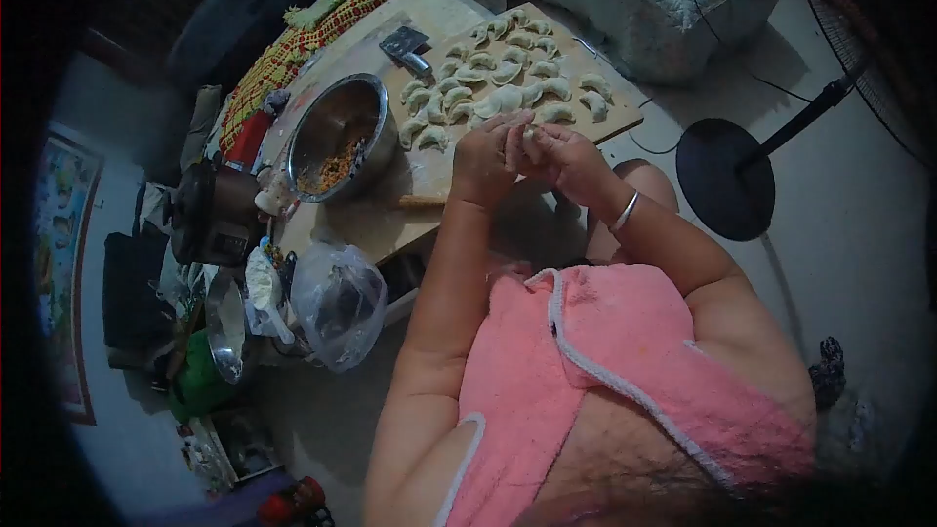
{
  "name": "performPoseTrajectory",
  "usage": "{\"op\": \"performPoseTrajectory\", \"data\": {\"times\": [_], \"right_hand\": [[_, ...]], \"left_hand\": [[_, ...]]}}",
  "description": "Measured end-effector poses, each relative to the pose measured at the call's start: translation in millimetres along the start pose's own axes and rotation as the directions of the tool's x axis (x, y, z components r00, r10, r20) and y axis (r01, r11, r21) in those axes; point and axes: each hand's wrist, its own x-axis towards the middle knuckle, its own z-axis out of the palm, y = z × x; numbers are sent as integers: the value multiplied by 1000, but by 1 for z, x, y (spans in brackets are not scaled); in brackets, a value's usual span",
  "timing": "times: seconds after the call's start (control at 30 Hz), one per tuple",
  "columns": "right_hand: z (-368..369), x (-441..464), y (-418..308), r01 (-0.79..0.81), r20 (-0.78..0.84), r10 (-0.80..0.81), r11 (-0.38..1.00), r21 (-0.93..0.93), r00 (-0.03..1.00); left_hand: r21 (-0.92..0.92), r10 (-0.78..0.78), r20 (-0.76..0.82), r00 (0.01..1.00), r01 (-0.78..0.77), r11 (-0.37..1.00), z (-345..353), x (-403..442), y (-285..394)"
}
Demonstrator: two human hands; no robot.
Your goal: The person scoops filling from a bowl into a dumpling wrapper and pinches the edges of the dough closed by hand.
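My left hand (485, 161) and my right hand (574, 164) meet at the near edge of the wooden board (615, 125). Their fingers are closed and pressed together around a pale dumpling (530, 135), which they mostly hide. A silver bracelet circles my right wrist. Just beyond my fingers, several crescent-shaped dumplings (482, 60) lie in loose rows on the floured board. To the left of my hands stands a steel bowl (383, 102) with orange-brown filling (337, 168) low inside. A wooden rolling pin (422, 202) rests by my left wrist.
A cleaver (405, 45) lies at the board's far left. Left of the table are a dark cooker (217, 210), a clear plastic bag (340, 307) and a metal basin (226, 327). A fan base (724, 179) stands on the floor at right, near a covered seat (644, 10).
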Motion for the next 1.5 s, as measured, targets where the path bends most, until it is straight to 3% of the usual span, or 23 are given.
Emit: {"op": "performPoseTrajectory", "data": {"times": [0.17, 0.23, 0.33, 0.47, 0.53, 0.67, 0.73, 0.77, 0.83, 0.87, 0.93, 0.97, 1.03, 1.1, 1.13, 1.17, 1.23, 1.43, 1.5], "right_hand": [[-8, 4, 4, 18, -56, -21, 998, -57, 998], [-8, 5, 2, 41, -54, -49, 989, -139, 997], [-1, 1, -6, 4, -37, -11, 982, -189, 999], [-6, 3, 1, -15, -95, -4, 981, -195, 995], [-6, 5, 4, 9, -72, -17, 995, -98, 997], [-3, 4, -2, 19, -63, -25, 996, -84, 998], [-2, 4, -3, 17, -117, -36, 987, -160, 992], [-3, 4, -3, 17, -117, -36, 987, -160, 992], [-5, 3, -5, 34, -90, -40, 997, -74, 995], [-4, 2, -5, 34, -89, -41, 997, -74, 995], [5, 0, -7, 94, -178, -120, 985, -145, 977], [4, 1, -7, 94, -178, -119, 985, -143, 977], [1, 1, -9, 78, -175, -138, 947, -311, 975], [3, 0, -13, 51, -175, -119, 935, -352, 977], [4, -1, -15, 24, -179, -102, 919, -394, 979], [4, -1, -15, 24, -177, -101, 919, -393, 979], [3, -1, -16, -44, -203, -37, 923, -382, 978], [-2, 1, -13, -7, -163, -47, 950, -313, 985], [0, 0, -16, -14, -169, -48, 937, -348, 984]], "left_hand": [[-54, -69, 45, 997, 71, 996, -2, -2, 3], [-93, 39, -46, 998, -44, 995, 2, -1, -1], [-195, 46, -11, 999, -48, 980, 3, 1, -3], [-96, -55, 116, 992, 66, 993, 0, 3, 2], [-74, -2, 92, 996, 9, 997, 0, 2, 2], [-34, -7, 94, 996, 10, 999, 1, 1, -2], [14, 152, 21, 988, -153, 988, 2, 3, -5], [14, 152, 21, 988, -153, 988, 5, 1, -4], [-93, 28, -160, 987, -43, 995, 6, 0, 10], [-92, 28, -160, 987, -43, 995, 5, -2, 7], [-60, -155, -59, 986, 151, 987, 0, -6, -1], [-58, -155, -58, 986, 152, 987, 0, -7, -4], [-16, -181, -90, 979, 180, 984, -5, -7, -2], [-66, -105, -137, 985, 96, 993, -4, -5, -2], [-53, -122, -54, 991, 119, 991, -4, -7, -3], [-38, -139, 30, 990, 140, 989, -3, -7, -4], [26, -110, 29, 994, 109, 994, 1, -6, -2], [16, -93, -2, 996, 93, 996, -1, -4, 1], [-84, -173, 76, 982, 180, 980, -3, -5, -3]]}}
